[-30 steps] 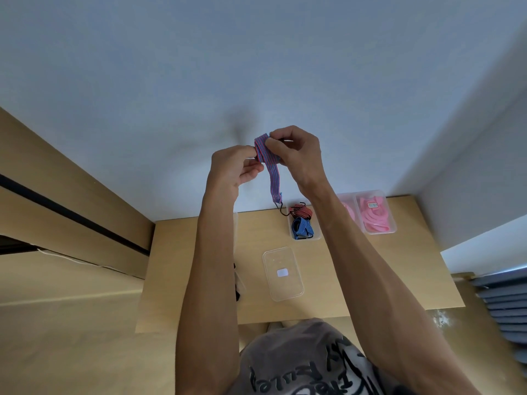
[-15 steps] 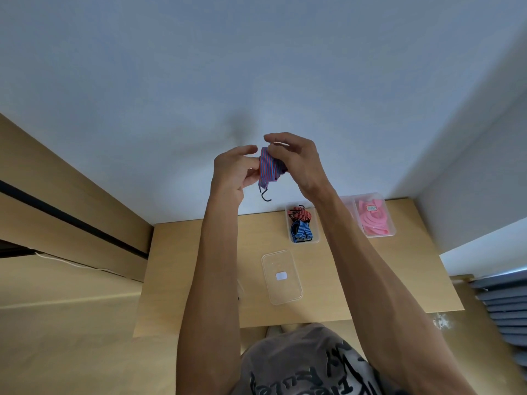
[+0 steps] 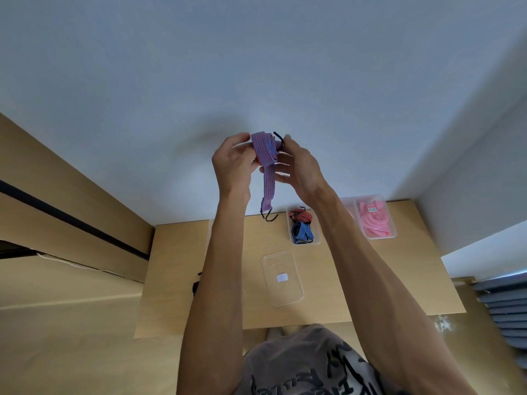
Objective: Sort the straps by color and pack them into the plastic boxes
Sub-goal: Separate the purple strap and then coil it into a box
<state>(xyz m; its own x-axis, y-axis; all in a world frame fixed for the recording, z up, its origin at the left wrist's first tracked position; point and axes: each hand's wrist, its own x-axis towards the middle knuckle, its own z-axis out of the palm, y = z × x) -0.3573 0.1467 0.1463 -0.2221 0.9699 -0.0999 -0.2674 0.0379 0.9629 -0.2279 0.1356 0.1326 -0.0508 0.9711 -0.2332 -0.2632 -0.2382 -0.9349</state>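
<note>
**Striped strap being folded above the table; two boxes part-filled**

While both arms are raised in front of the pale wall, the items rank by size as follows.

Table (image 3: 199, 252): light wood, set against the wall, carrying all the containers.

Person's shirt (image 3: 299, 366): grey with black lettering, upside down to the camera and not readable.

Clear lid (image 3: 282, 277): lies flat near the table's middle, apart from the boxes; a small white label sits on it, with no text legible.

Pink box (image 3: 392, 223): clear plastic, far right, holding curled pink straps (image 3: 373, 223); a small pinkish label lies on top, its writing too small to read.

Open box (image 3: 302, 241): clear plastic, left of the pink one, holding a red-and-black strap (image 3: 302, 215) above a blue-and-black strap (image 3: 302, 232).

Striped strap (image 3: 266, 163): red-and-blue, held high above the table, its upper part gathered in a loop, its tail hanging down to a black hook (image 3: 268, 217); a second hook shows at the top.

Left hand (image 3: 232, 163): fingers curled, pinching the loop's left side.

Right hand (image 3: 299, 166): thumb and fingers steady the loop's right side; remaining fingers spread loosely.

Step in hand, by judgement: folding this strap into a compact bundle before packing. The next move calls for winding in the hanging tail, keeping the hooks from snagging, then lowering the bundle into the box of matching colour.
</note>
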